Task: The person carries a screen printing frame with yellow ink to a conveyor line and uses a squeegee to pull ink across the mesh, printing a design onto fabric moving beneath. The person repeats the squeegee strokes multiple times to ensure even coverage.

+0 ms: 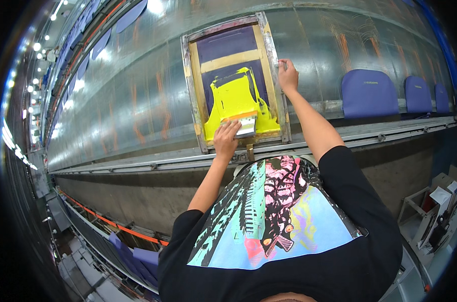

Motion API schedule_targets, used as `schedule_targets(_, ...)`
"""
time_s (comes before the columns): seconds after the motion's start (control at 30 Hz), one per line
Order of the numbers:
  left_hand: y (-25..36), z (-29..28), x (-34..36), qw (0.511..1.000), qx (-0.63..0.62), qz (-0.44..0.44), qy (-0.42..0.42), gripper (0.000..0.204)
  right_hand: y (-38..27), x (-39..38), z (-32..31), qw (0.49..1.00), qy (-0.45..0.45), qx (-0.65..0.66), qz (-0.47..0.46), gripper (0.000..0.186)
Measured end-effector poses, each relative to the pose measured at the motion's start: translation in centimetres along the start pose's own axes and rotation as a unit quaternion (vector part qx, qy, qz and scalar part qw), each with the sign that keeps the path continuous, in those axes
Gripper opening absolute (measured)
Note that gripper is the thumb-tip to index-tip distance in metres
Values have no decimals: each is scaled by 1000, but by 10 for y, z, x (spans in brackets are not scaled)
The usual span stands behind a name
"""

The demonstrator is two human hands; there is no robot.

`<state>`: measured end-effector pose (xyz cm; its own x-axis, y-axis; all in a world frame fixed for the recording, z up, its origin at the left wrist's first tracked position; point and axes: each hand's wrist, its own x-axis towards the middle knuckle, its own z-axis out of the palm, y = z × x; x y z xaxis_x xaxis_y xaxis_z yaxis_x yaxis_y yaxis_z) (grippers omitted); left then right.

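Note:
A screen-printing frame (284,123) lies on the long table, its mesh partly covered with bright yellow ink (233,98). My left hand (226,140) is closed on a squeegee (246,126), whose blade sits in the ink near the end of the frame closest to me. The squeegee has a pale body with an orange strip along it. At the frame's far right side, my right hand (288,76) has its fingers bent and pinched at the outer edge. Tan tape (228,62) crosses the upper part of the mesh.
Flat purple fabric pieces (369,93) lie along the table (143,95) to the right, and others (133,15) line another table at the far left. A metal rail (173,162) runs along the near table edge. Carton boxes (442,182) and a cart stand at lower right.

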<state>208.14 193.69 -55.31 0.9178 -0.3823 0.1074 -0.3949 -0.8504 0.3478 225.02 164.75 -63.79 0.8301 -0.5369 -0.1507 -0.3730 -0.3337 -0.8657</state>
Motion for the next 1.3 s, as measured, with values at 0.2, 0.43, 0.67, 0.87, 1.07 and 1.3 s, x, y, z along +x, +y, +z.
schedule_targets(0.2, -8, -3, 19, 999, -1, -37, 21, 49, -15, -30, 10, 1000, -11, 0, 5, 21)
schedule_targets(0.43, -11, -29, -50, 994, -28, -35, -95, 56, -6, -56, 12, 1000, 14, 8, -15, 21)
schedule_targets(0.67, 6, -13, -76, 997, 2, -27, -79, 61, 10, -6, 19, 1000, 3, 18, -26, 23)
schedule_targets(0.87, -23, -49, -72, 993, -89, -71, -13, 51, 24, -22, 19, 1000, 4, 15, -11, 25)
schedule_targets(1.07, -117, -42, 123, 798, -394, -419, 180, 61, -47, 72, -1, 995, 9, 90, -36, 40)
schedule_targets(1.3, -180, 4, 64, 647, -568, -502, 79, 79, -20, 8, 0, 989, -67, 130, 17, 25)
